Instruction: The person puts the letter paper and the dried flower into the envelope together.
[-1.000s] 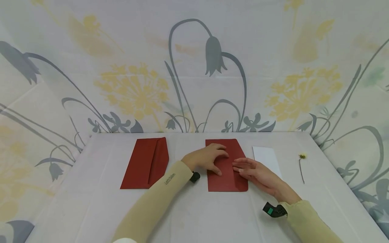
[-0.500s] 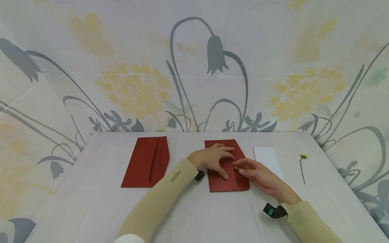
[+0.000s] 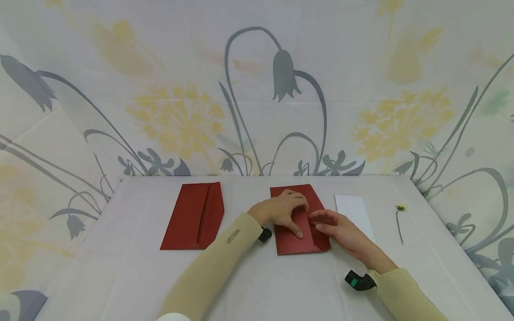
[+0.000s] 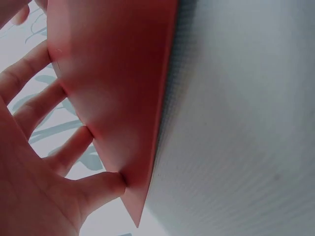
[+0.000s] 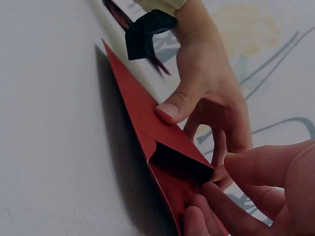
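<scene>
A red envelope point(image 3: 289, 240) lies at the table's middle, its flap side to the right. My left hand point(image 3: 281, 209) rests on its front panel with fingers spread; in the left wrist view the thumb and fingertips point(image 4: 110, 186) press on the red paper. My right hand point(image 3: 337, 227) touches the envelope at the flap side. In the right wrist view the mouth of the envelope point(image 5: 172, 164) gapes, and the right fingers point(image 5: 231, 209) reach in at it, the thumb apart from them. What the hidden right fingertips touch inside is unclear.
A second red envelope point(image 3: 184, 218) lies to the left, its flap side facing right. Right of my right hand lies a white paper point(image 3: 353, 209), partly covered. Farther right is a small yellow flower point(image 3: 399, 223) on a thin stem. Behind the white table point(image 3: 100, 276) hangs flowered cloth.
My left hand has moved a little to the right over the envelope, and its fingers are now more bent. The right hand stays nearly still. The envelope's near edge has shifted slightly.
</scene>
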The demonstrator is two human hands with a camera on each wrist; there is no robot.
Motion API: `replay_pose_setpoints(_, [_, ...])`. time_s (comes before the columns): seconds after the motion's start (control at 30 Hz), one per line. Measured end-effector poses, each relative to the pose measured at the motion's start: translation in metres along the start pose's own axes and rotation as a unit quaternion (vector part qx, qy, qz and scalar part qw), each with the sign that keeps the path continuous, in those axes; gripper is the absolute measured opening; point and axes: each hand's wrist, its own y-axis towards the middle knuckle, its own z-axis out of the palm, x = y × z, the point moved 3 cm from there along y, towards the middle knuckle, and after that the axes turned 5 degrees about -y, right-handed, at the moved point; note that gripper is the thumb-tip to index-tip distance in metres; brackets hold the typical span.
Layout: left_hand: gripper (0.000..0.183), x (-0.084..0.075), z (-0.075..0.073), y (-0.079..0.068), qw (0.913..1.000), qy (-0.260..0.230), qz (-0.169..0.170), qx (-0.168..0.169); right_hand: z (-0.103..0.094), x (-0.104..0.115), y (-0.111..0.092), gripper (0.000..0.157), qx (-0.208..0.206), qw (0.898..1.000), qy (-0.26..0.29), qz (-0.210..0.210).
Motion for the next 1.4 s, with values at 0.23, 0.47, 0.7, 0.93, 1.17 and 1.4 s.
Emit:
replay_pose_setpoints(0.23, [0.063,0.001,0.003,0.002,0.9999,0.01,0.005,-0.005,-0.013,-0.002,-0.004,0.034,-0.054,0.995,-0.082,-0.023])
replay_pose_setpoints(0.47, [0.062,0.0,0.002,0.001,0.9998,0.012,0.013,-0.009,-0.042,0.003,-0.012,0.034,-0.128,0.976,-0.173,-0.024])
replay_pose_setpoints(0.7, [0.062,0.001,0.003,0.001,0.9998,0.008,0.014,-0.012,-0.081,-0.014,-0.022,0.035,-0.209,0.942,-0.262,0.01])
replay_pose_setpoints(0.93, [0.061,0.002,0.004,0.001,0.9997,0.01,0.014,-0.015,-0.102,-0.029,-0.028,0.046,-0.219,0.931,-0.282,0.076])
replay_pose_setpoints(1.17, [0.062,0.0,0.004,0.001,0.9997,0.014,0.012,-0.014,-0.1,-0.033,-0.026,0.063,-0.192,0.933,-0.291,0.09])
replay_pose_setpoints(1.4, [0.062,0.0,0.003,-0.001,0.9999,0.007,-0.001,-0.013,-0.094,-0.031,-0.023,0.059,-0.209,0.924,-0.303,0.107])
